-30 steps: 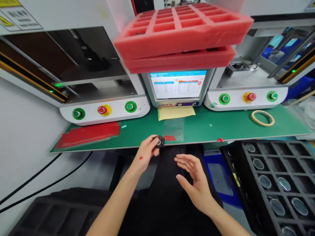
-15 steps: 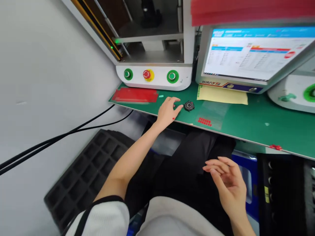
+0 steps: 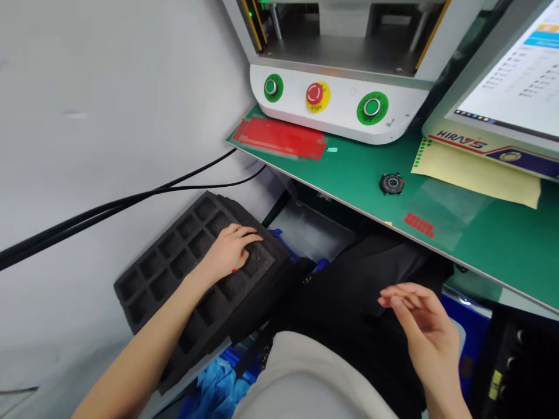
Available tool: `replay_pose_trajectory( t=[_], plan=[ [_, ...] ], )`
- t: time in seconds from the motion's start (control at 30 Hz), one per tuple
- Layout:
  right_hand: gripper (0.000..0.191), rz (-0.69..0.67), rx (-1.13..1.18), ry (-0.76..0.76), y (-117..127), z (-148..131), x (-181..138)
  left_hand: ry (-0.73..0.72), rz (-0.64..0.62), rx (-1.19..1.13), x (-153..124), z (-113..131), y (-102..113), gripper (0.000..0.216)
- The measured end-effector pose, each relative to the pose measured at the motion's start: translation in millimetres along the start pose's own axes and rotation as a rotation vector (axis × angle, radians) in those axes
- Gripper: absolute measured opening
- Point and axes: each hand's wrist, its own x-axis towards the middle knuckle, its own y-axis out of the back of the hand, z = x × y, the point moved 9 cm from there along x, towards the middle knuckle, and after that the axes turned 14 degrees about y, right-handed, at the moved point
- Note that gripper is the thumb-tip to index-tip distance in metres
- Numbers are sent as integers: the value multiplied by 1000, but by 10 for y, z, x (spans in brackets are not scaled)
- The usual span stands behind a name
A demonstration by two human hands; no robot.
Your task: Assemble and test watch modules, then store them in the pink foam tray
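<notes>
While the left hand (image 3: 229,251) rests, fingers loosely curled and gripping nothing, in a cell of the black foam tray (image 3: 174,273) below the bench, the right hand (image 3: 419,331) hovers open and empty, apparently picking from the tray, which calls for a firm pinch.

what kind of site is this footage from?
Most likely an electronics assembly or test station in a factory. A benchtop machine with green start buttons and a red emergency stop, a green bench mat, and the left hand on a black foam parts tray.
</notes>
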Motion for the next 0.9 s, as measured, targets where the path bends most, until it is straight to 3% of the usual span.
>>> replay_pose_trajectory(
  t=[0.23, 0.4, 0.53, 0.73, 0.83, 0.9],
  plan=[
    [15, 9, -31, -27, -31, 21, -48, -155, -52, 27, 303, 85, -182, 41],
    [16, 9, -48, -61, 40, 85, -137, -228, -105, 60, 309, 276, -340, 46],
    [18, 24, -75, -73, 121, 114, -192, -209, -122, 112, 295, 410, -321, 39],
    [18, -27, -110, -81, 54, 136, -214, -244, -203, 170, 542, 1127, -185, 31],
    [19, -48, -123, -72, 5, 126, -212, -288, -317, 209, 782, 1528, -364, 16],
    [20, -50, -140, -69, 2, 123, -216, -305, -407, 242, 936, 1699, -573, 20]
  ],
)
